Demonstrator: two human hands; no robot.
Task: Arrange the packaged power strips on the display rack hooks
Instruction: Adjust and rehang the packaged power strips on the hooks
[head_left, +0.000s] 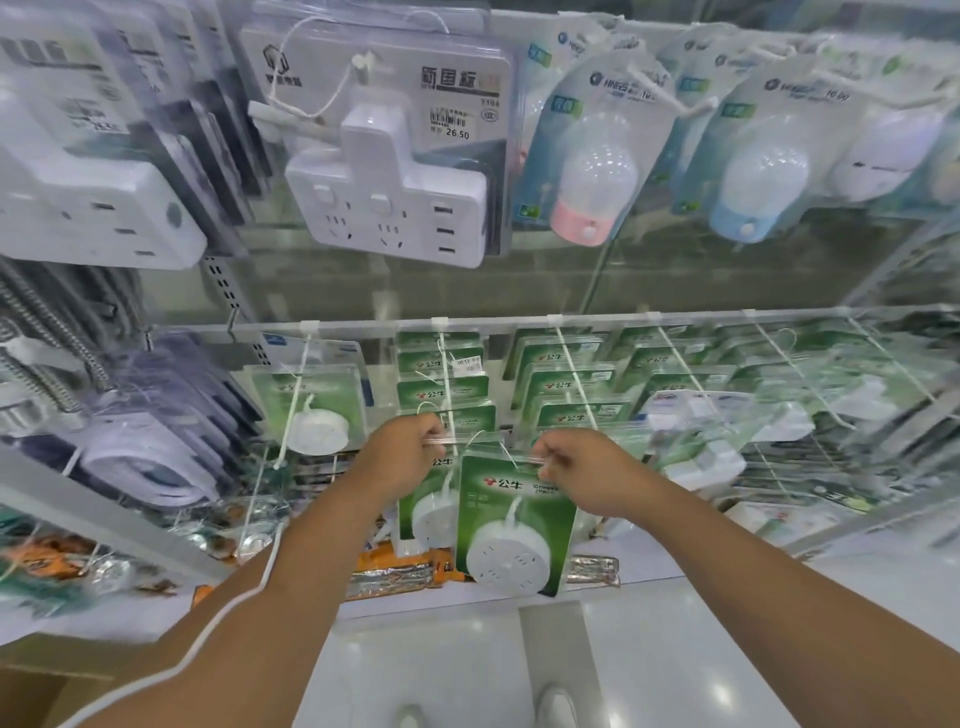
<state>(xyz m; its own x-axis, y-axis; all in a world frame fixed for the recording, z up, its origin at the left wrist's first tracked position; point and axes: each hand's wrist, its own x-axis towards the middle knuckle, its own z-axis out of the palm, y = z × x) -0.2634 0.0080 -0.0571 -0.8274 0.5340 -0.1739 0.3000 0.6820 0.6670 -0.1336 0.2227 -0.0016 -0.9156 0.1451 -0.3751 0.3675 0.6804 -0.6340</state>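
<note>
- Head view: left hand (402, 457) and right hand (576, 465) pinch the top edge of a green power strip pack (511, 525), held before the lower hooks (447, 364).
- Hanging step; next, thread its hole onto a hook.

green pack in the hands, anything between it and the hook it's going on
Both hands, left and right, hold the green pack by its top edge. Other green packs already fill the hook behind it; only the tip looks free.
</note>
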